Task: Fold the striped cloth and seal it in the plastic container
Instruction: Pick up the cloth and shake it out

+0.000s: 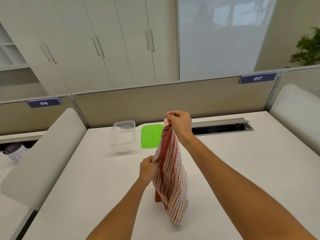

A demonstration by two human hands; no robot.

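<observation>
Fingers (170,118) of the right hand (180,122) are pinching the top corner of the striped cloth (170,172), so it hangs down in a loose bunch over the white tabletop (242,161). Left hand (148,168) sits lower, at about 8 o'clock from the right one, nipping the cloth's left edge. Up at 11 o'clock from the cloth sits the clear plastic container (123,135), open, with its green lid (151,135) lying flat just beside it at 3 o'clock.
</observation>
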